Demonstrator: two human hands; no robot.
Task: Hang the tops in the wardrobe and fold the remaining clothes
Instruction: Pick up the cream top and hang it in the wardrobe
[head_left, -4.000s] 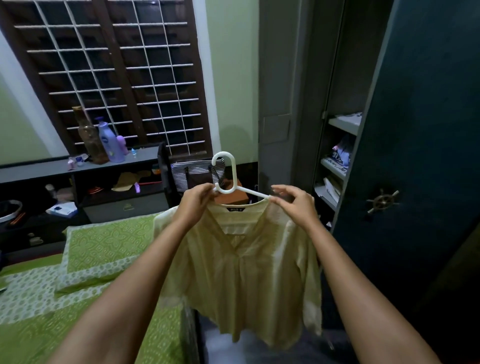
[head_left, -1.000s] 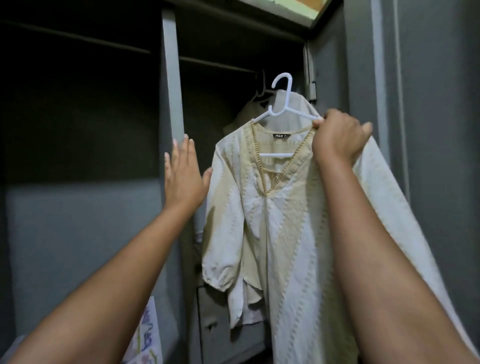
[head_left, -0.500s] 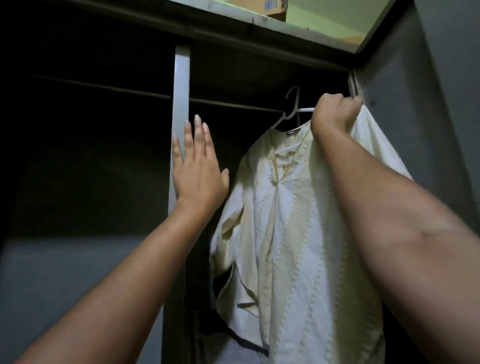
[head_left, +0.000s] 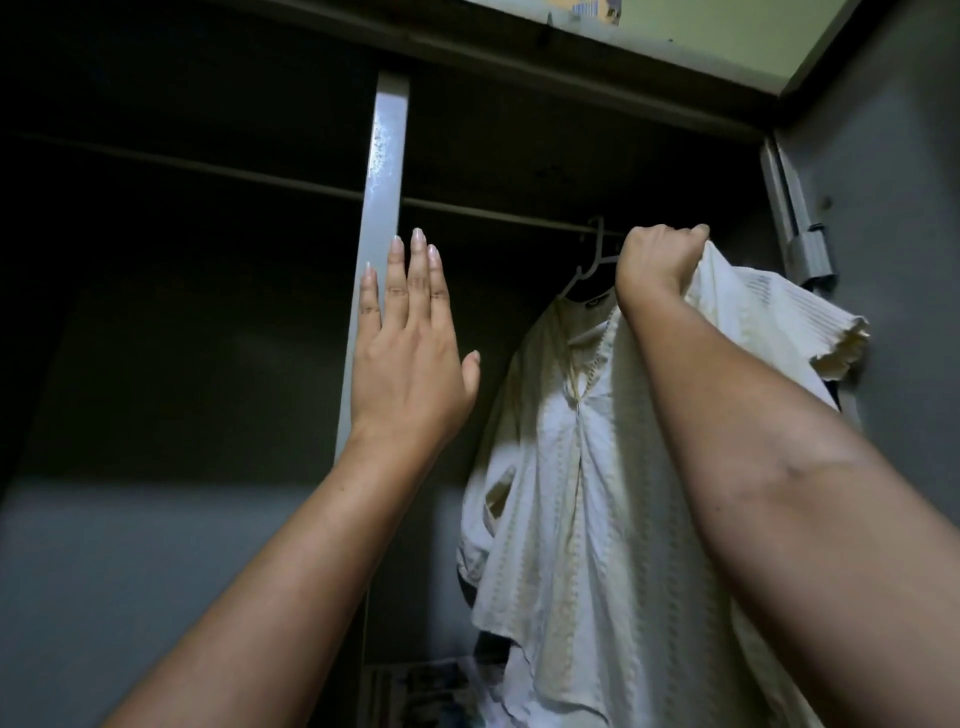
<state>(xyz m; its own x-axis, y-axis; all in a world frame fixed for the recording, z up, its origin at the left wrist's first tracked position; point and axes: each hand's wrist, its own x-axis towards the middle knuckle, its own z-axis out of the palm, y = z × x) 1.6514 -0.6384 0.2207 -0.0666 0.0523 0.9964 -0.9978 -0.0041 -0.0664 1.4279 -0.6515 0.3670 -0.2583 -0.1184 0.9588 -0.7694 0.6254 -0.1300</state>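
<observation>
- the cream top (head_left: 597, 493) is inside the wardrobe's right-hand compartment, draped on a white hanger (head_left: 592, 262) and hanging down in front of the dark interior.
- the hanger's hook sits right at the rail (head_left: 493, 210) that runs across the top of that compartment; it looks hooked over it, but the dim light and the raised hand make it hard to be sure it is fully seated.
- the right hand (head_left: 657, 257) is up at the top's shoulder, fingers curled tight round a bunch of the fabric and probably the hanger arm beneath it, so the garment has not been let go yet.
- the left hand (head_left: 410, 358) is raised with fingers straight and spread slightly, gripping nothing; it lies against or just in front of the grey upright post (head_left: 382, 171) that divides the wardrobe, and contact cannot be told for certain.
- judged from this, the hanging of this one top is nearly finished: what remains is to confirm the hook is over the rail, release the shoulder and let the top settle.
- one sleeve (head_left: 810, 332) is bunched up to the right against the wardrobe's side wall (head_left: 893, 208), so it may need smoothing down.
- a dark edge behind that sleeve may be another garment, but that is unclear.
- no other tops and none of the clothes to be folded are in view, so how much of the wider task is left cannot be judged from here.
</observation>
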